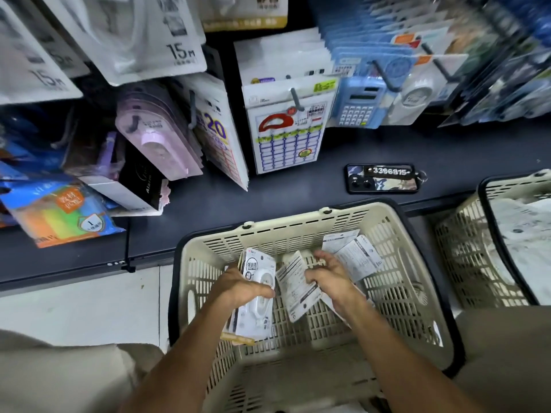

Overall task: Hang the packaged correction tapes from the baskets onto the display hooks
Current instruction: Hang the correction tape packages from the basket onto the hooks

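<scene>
A beige plastic basket (396, 281) with a black rim stands below me on the floor. Inside it my left hand (238, 286) grips a stack of white packaged correction tapes (258, 296), face up. My right hand (328, 277) curls round another white packet (295, 289) that shows its printed back. Two more packets (356, 257) lie against the basket's far right side. Above, grey display hooks (296, 99) carry label sheets and other stationery; the pack on the leftmost pink row (155, 138) looks like a correction tape.
A second beige basket (465, 254) with white packets stands at the right. A phone with a number tag (383, 177) lies on the dark shelf (298, 186). Blue calculators (359, 102) and sticky-note packs (59, 213) hang or lean around. My knees frame the basket.
</scene>
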`<state>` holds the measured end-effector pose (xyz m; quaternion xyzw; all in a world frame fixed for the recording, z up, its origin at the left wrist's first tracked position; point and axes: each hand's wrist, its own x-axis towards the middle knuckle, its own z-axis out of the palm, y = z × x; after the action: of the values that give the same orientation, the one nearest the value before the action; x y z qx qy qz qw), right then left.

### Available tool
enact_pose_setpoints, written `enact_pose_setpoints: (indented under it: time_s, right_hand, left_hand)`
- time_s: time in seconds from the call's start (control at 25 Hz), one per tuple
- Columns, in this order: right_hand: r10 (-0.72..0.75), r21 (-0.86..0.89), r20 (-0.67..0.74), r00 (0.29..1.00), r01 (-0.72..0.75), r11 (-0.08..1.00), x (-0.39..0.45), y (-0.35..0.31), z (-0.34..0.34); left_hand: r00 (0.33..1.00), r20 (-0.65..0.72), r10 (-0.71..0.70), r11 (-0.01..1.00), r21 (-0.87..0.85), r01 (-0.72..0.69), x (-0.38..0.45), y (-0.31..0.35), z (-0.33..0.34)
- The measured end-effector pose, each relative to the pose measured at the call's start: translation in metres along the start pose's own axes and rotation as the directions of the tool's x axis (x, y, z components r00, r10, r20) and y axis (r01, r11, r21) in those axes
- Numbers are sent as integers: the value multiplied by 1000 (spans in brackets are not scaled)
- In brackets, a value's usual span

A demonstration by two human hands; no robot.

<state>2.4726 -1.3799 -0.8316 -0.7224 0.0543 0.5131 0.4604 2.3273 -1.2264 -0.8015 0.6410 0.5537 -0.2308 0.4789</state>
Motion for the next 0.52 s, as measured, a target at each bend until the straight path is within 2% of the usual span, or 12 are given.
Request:
enact_pose_setpoints:
  time_s: [0.04,0.12,0.2,0.32,0.4,0.44,0.48,0.52]
  right_hand:
    - [-15,0,17,1000,15,1000,-13,-15,-9]
    - [-89,-134,92,992,101,986,-45,-50,-24]
    - [-166,-269,185,969,212,940,-75,-82,-33]
    - [-306,-350,273,912,390,852,-120,-123,-40]
    - [-367,-338,305,879,460,821,-150,-149,-41]
    - [-386,-276,344,856,485,830,-166,-161,-40]
    - [-427,-243,391,815,539,806,-179,-171,-42]
    - [-490,-258,443,751,630,733,-195,-183,-44]
  left_hand:
    - [999,20,27,1000,-7,-27,-6,5,-2]
    - [995,39,91,995,-50,-89,-21,16,-8]
    - [986,38,164,978,-137,-158,-41,28,-14]
    - [969,34,244,934,-277,-225,-83,43,-26]
    - [944,23,329,888,-347,-301,-112,54,-41]
    - [931,6,364,867,-367,-337,-123,61,-49]
    - [916,-5,401,839,-400,-369,-135,68,-59]
    - [896,-12,443,802,-441,-402,-149,77,-71]
